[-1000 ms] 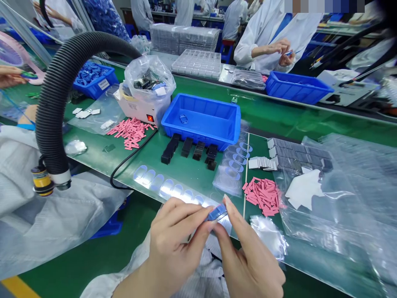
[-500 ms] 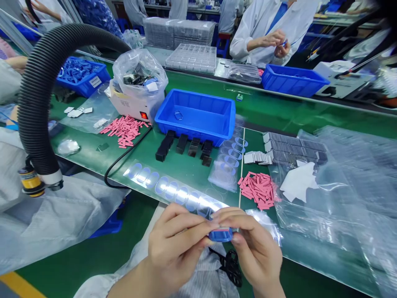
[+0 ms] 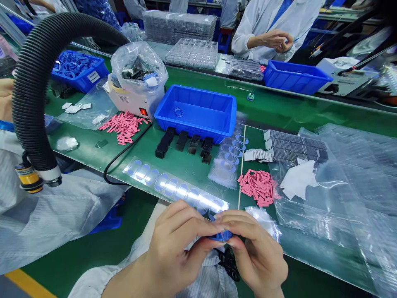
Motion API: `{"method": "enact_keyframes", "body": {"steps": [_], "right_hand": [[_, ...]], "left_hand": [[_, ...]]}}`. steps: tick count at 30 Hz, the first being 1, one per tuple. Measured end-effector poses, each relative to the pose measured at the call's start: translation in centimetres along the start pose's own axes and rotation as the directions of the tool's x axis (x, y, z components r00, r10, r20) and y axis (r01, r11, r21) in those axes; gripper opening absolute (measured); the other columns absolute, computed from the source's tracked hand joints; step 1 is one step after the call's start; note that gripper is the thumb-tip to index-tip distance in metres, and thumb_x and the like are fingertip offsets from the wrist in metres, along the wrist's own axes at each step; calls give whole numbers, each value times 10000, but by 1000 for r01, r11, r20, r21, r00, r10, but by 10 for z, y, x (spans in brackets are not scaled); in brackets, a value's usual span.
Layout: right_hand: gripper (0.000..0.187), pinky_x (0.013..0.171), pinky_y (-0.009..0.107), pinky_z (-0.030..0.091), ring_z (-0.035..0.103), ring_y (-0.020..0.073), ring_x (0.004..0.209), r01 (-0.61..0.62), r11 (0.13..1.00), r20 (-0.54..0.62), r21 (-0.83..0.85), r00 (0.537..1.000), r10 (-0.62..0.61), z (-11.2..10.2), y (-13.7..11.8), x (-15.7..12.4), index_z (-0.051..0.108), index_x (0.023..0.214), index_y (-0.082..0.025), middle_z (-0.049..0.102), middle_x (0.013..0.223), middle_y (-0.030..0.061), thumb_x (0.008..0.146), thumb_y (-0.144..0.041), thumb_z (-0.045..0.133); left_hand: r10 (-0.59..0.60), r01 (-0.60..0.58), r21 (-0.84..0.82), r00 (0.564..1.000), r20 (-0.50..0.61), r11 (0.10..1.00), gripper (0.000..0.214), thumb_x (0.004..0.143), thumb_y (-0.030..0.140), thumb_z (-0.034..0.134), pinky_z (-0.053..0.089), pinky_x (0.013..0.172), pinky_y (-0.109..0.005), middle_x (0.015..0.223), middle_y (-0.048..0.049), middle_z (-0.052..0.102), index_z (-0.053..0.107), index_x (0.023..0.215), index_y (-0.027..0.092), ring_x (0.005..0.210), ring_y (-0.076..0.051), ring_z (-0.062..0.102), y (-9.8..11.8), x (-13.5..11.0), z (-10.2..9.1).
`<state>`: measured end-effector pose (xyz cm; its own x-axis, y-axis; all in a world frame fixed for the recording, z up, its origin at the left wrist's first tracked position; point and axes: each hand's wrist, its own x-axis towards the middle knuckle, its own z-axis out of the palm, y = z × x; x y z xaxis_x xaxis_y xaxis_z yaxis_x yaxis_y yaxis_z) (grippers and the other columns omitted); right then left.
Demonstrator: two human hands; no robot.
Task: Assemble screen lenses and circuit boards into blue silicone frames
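Between both hands, over my lap at the table's front edge, is a small blue plastic casing (image 3: 222,236). My left hand (image 3: 182,238) pinches its left end between thumb and fingers. From the other side, my right hand (image 3: 252,244) grips the right end with thumb below and fingers on top. Fingertips cover most of the casing's upper face. Just beyond the hands lies a clear strip of oval film stickers (image 3: 169,185). A pile of pink strips (image 3: 259,187) is to the right of it.
A blue bin (image 3: 198,109) holds one small frame, with black pieces (image 3: 182,140) before it. A black hose (image 3: 34,95) arches at left. Plastic sheets (image 3: 347,186) cover the right side. A co-worker (image 3: 276,29) works opposite; green board (image 3: 250,97) lies on the belt.
My fingers have closed further over the casing, which now shows less of its pink-edged top. The small green board has shifted right. The co-worker's hands opposite have drawn together.
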<state>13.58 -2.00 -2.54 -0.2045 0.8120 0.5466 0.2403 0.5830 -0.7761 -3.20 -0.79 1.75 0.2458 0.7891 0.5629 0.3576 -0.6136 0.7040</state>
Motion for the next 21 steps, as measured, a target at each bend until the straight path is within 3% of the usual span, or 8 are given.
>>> {"method": "enact_keyframes", "body": {"steps": [5, 8, 12, 14, 17, 21], "right_hand": [[200, 725, 347, 563, 662, 201, 845, 0, 996, 10, -86, 1000, 1, -3, 1, 2, 587, 1029, -194, 696, 846, 64, 881, -92, 501], [247, 757, 353, 562, 665, 205, 866, 24, 986, 49, -163, 999, -16, -10, 1, 4, 589, 1042, -193, 698, 875, 59, 848, -55, 523], [175, 773, 362, 565, 669, 215, 877, 60, 977, 94, -205, 995, -42, -10, -4, 5, 587, 1042, -180, 701, 878, 66, 870, -147, 573], [222, 760, 369, 572, 673, 225, 855, 32, 979, 17, -203, 999, -29, -4, -8, 4, 593, 1030, -188, 702, 853, 62, 826, -226, 670], [359, 752, 367, 581, 678, 231, 835, -82, 985, -189, -153, 981, 52, 6, -15, 1, 599, 1038, -193, 700, 875, 65, 729, -245, 773], [298, 740, 348, 602, 701, 238, 833, -241, 968, -298, -64, 931, 212, 12, -23, -1, 643, 977, -201, 719, 894, 68, 718, -252, 781]], "left_hand": [[-33, 32, 51, 999, 20, 998, 49, 823, 134, 622, 489, 553, -276, 671, -30, 693, 658, 856, 130, 605, -138, 588, -4, -5, 2], [-3, -3, 122, 999, 49, 992, 158, 794, 61, 634, 526, 638, -288, 786, -34, 743, 653, 935, 129, 686, -150, 623, -6, -7, 1], [-40, 38, 94, 999, 16, 995, 190, 754, 12, 646, 533, 577, -258, 738, -27, 736, 664, 883, 150, 654, -144, 606, -5, -10, 2], [-62, 64, 41, 998, -33, 997, 210, 742, -18, 628, 521, 540, -241, 692, -19, 727, 667, 849, 158, 619, -130, 602, -4, -11, 4], [-72, 71, -11, 993, -94, 997, 250, 714, -56, 618, 510, 538, -228, 685, -16, 733, 666, 845, 152, 610, -115, 616, -2, -14, 6], [-96, 90, -48, 985, -144, 995, 278, 678, -60, 665, 508, 554, -239, 713, -19, 747, 667, 855, 155, 613, -118, 639, -1, -16, 7]]}}
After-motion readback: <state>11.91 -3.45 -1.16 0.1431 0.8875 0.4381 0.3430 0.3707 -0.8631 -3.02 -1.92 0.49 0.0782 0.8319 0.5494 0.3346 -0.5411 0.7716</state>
